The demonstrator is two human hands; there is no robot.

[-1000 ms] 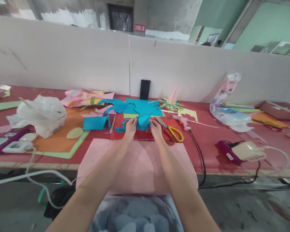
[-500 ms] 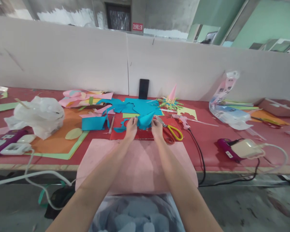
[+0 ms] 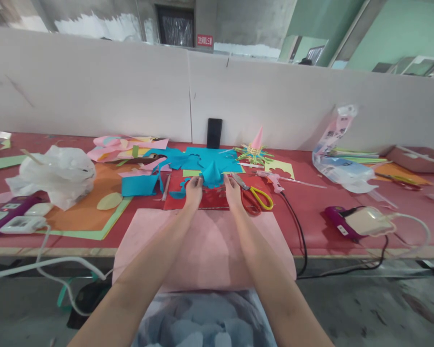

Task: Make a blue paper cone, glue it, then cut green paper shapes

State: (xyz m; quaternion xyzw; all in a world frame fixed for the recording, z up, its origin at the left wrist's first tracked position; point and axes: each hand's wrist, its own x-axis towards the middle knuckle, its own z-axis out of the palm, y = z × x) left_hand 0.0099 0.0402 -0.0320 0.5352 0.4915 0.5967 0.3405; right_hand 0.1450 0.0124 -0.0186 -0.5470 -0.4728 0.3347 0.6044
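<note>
My left hand [image 3: 194,191] and my right hand [image 3: 232,190] pinch a blue paper cone [image 3: 212,174] between them, its tip pointing up. The cone is held just above a red paper sheet [image 3: 206,198]. A large pink sheet [image 3: 206,246] lies under my forearms and hangs over the table's front edge. Scissors with yellow and red handles [image 3: 255,198] lie right beside my right hand. Blue paper offcuts [image 3: 188,159] lie just behind the cone.
A black phone [image 3: 214,133] leans on the white partition. A glue gun [image 3: 275,180] and its black cord lie right of the scissors. A white plastic bag [image 3: 56,173] and power strips [image 3: 14,218] sit at left. A purple tool with a white adapter [image 3: 358,222] is at right.
The blue paper has been turned between my fingers from a rounded roll into a cone with its tip up. Both hands stayed in place.
</note>
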